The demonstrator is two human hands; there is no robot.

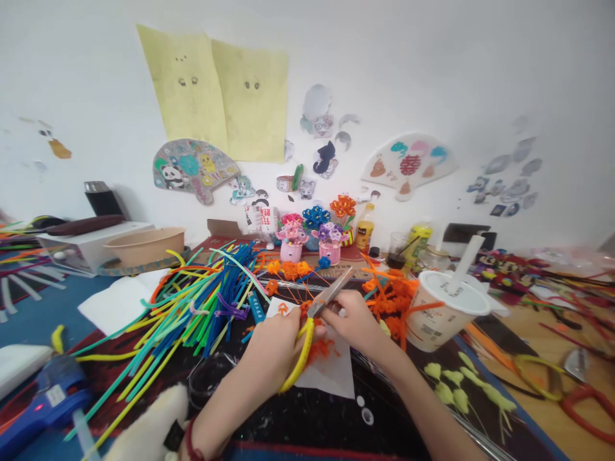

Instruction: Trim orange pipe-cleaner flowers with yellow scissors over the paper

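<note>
Yellow-handled scissors [303, 365] are in my left hand [271, 349], whose fingers are closed around the handle. Their blades point up and to the right, passing just in front of the fingertips of my right hand [355, 320]. That hand is closed in a pinch at an orange pipe cleaner piece [304, 310], mostly hidden by the blades and fingers. Beneath both hands lies a white paper sheet [336, 379], with orange fuzz clippings [323, 351] scattered on it.
A bundle of coloured pipe cleaners [211, 301] lies left, near a blue glue gun [48, 403]. Orange pipe cleaner flowers [391, 298] and a lidded drink cup [435, 320] with a straw stand right. Small flower pots [291, 250] line the back. More scissors [571, 390] lie far right.
</note>
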